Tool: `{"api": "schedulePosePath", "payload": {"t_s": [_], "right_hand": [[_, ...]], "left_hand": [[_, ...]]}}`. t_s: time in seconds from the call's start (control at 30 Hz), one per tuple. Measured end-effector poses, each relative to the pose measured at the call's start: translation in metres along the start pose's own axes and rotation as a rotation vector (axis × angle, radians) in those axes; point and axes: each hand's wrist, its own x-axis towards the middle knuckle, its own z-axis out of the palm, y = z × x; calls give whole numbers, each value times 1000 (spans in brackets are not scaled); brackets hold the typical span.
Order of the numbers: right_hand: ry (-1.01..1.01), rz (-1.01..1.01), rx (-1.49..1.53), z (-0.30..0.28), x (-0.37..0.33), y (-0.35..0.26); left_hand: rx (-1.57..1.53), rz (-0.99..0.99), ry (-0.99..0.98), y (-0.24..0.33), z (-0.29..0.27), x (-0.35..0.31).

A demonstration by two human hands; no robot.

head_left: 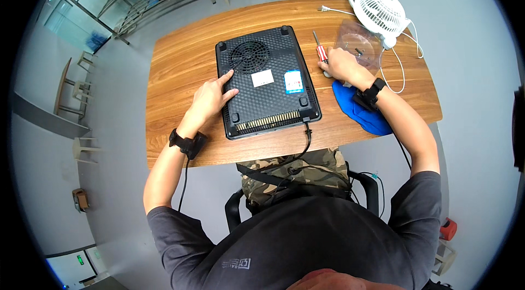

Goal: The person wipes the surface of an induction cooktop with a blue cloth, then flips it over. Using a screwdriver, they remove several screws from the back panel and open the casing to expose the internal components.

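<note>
A black induction cooker (268, 93) lies upside down on the wooden table, its round vent grille, labels and feet facing up. Against its left edge rests my left hand (210, 98), thumb and forefinger spread on the underside; its other fingers are partly hidden. Off the cooker's right side, my right hand (344, 66) is closed around the handle of a screwdriver (321, 52). That handle is red and white, and the metal shaft points away from me. Just beyond the right hand sits a clear plastic tray (374, 52) with small dark pieces inside.
A white fan (380, 11) with a looping cord stands at the table's (180, 71) far right corner. A blue cloth (358, 112) lies under my right wrist. The cooker's black power cord (307, 139) hangs over the near edge. Stools and a metal rack stand beyond.
</note>
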Motion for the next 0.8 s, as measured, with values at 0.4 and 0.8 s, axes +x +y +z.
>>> {"api": "schedulePosePath", "payload": {"t_s": [0.4,0.8], "right_hand": [[-130,-43,60,14,13,7],[-239,15,37,19,20,8]], "left_hand": [[-32,-44,-62,6,-3,3],[5,-49,-72,8,-3,4]]}}
